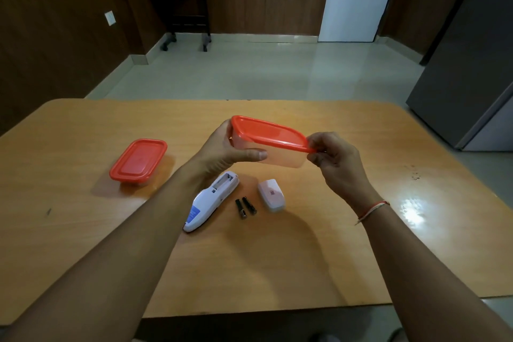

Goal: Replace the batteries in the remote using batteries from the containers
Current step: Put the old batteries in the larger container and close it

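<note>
closed box (138, 161): on the table (347, 244), far left, red lid on, well apart from the hands.
left hand (222, 148): raised over the table, arm reaching in from near left; fingers wrapped round the left end of the held box (277, 157), thumb (254, 155) along its near side.
held box: clear, lifted off the table, tilted, between both hands.
lid (266, 132): red, on the held box, right corner raised.
remote (212, 200): face down below the left hand, battery bay open and empty.
batteries (245, 207): two, just right of the remote, side by side.
cover (271, 194): right of the batteries.
right hand (337, 164): arm from near right; fingertips pinch the lid's right corner, other fingers curled.
</note>
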